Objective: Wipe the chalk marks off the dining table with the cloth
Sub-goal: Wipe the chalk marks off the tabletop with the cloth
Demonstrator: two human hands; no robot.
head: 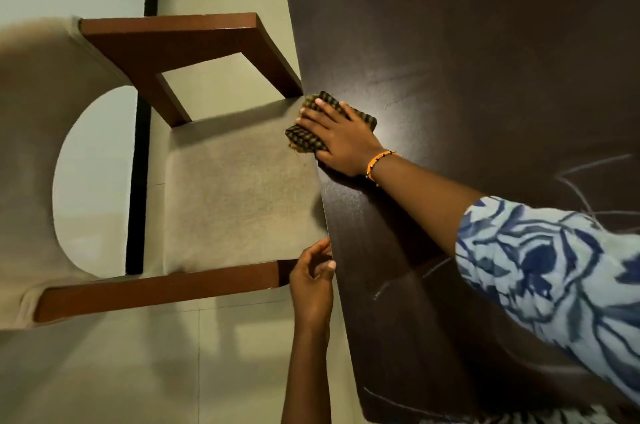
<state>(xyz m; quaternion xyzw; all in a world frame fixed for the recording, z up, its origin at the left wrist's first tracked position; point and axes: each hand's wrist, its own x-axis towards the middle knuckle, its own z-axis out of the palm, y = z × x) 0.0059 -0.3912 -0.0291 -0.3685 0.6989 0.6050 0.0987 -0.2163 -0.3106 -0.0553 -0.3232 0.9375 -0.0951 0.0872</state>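
The dark brown dining table [485, 43] fills the right side of the view. A folded dark checked cloth [308, 141] lies at the table's left edge, pressed flat under my right hand [341, 141], which wears an orange bead bracelet. Faint white chalk marks [588, 167] show at the right, and more chalk lines [433, 268] run near the sleeve and along the near corner. My left hand [313, 276] rests against the table's left edge lower down, fingers loosely curled, holding nothing.
A chair [235, 188] with a beige padded seat and brown wooden arms stands tucked against the table's left edge. Pale floor tiles [138, 371] lie below and beyond it. A dark strip [140, 146] runs along the floor at the left.
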